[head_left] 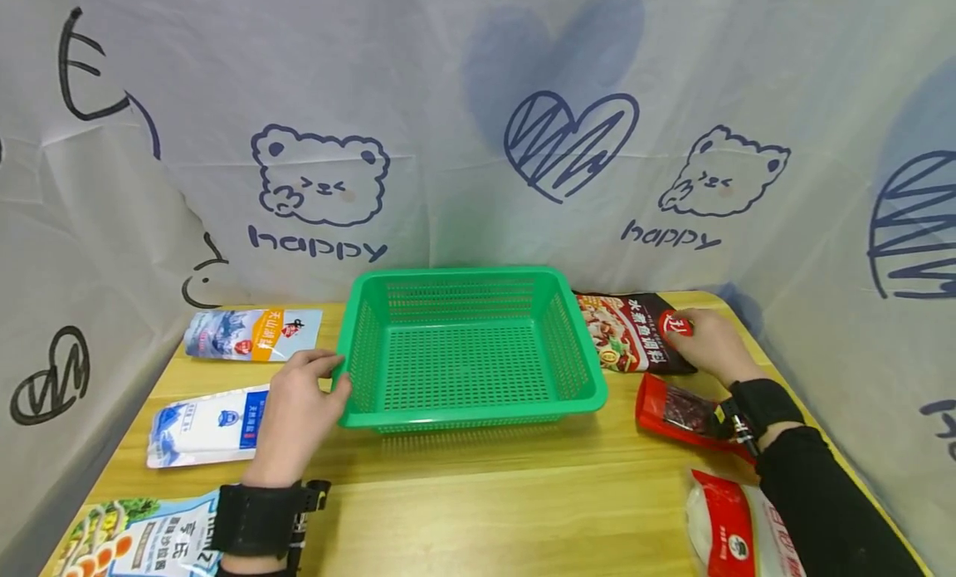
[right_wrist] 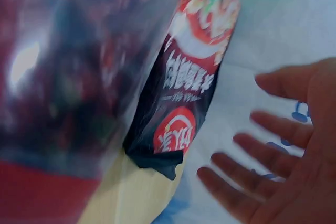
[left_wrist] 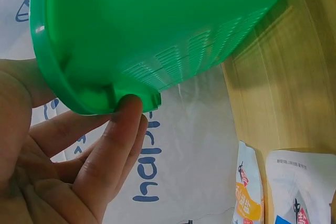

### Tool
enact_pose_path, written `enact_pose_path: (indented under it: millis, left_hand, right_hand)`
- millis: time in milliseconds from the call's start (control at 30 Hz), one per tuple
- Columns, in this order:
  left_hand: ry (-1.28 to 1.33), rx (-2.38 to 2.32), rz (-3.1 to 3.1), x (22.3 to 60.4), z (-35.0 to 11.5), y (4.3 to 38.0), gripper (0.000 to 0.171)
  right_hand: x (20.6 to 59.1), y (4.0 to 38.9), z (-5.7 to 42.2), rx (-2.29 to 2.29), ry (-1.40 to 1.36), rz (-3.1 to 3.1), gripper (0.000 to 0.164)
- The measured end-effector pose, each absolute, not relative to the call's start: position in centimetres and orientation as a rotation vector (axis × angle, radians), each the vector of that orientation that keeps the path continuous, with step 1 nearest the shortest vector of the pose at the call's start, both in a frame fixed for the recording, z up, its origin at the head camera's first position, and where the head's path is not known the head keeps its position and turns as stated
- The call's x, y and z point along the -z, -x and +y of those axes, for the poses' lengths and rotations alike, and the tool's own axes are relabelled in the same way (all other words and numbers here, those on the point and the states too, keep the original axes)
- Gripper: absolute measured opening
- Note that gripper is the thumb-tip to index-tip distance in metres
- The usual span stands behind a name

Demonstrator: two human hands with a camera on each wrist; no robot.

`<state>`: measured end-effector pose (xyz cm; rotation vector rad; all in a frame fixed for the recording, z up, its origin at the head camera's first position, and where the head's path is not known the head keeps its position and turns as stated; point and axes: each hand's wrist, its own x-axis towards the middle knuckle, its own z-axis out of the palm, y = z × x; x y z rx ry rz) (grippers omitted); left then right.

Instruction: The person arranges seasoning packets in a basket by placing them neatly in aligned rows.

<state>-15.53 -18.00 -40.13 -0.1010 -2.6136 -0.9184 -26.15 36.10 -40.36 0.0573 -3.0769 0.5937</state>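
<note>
A green plastic basket with perforated sides stands at the middle of the table's back. My left hand grips its left rim, fingertips against the underside of the lip. At the back right lies a black and red food pouch printed with a picture of a dish. Over that pouch's right end is my right hand; its fingers are spread and hold nothing in the right wrist view. Just in front of the pouch, below the right wrist, lies a red packet with a clear window over dark contents.
Left of the basket lie a blue and orange pouch, a white and blue pouch and a Heinz pouch. A red and white bag is at the front right, partly under the sleeve. A drawn-on white curtain encloses the table.
</note>
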Motion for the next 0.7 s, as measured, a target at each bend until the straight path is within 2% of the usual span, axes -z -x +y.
enact_pose_path:
  millis: [167,300,533,700]
  left_hand:
    - [0.093,0.927,-2.617,40.2,-17.8,15.5,0.029]
    - [0.083,0.934,-2.616,40.0,-17.7,15.5,0.030]
    - [0.061,0.934,-2.632,39.8,-17.6,15.6,0.030]
    - [0.059,0.935,-2.641,39.8,-17.6,15.5,0.030]
  right_hand:
    - [41.2,27.6,35.4,-0.456,-0.324,-3.152,0.048]
    - [41.6,28.1,33.9,-0.438,-0.481,-3.189,0.055]
    - [42.3,28.9,31.6,-0.451,-0.598,-3.247,0.084]
    - [43.0,29.5,30.8,-0.485,-0.572,-3.326,0.102]
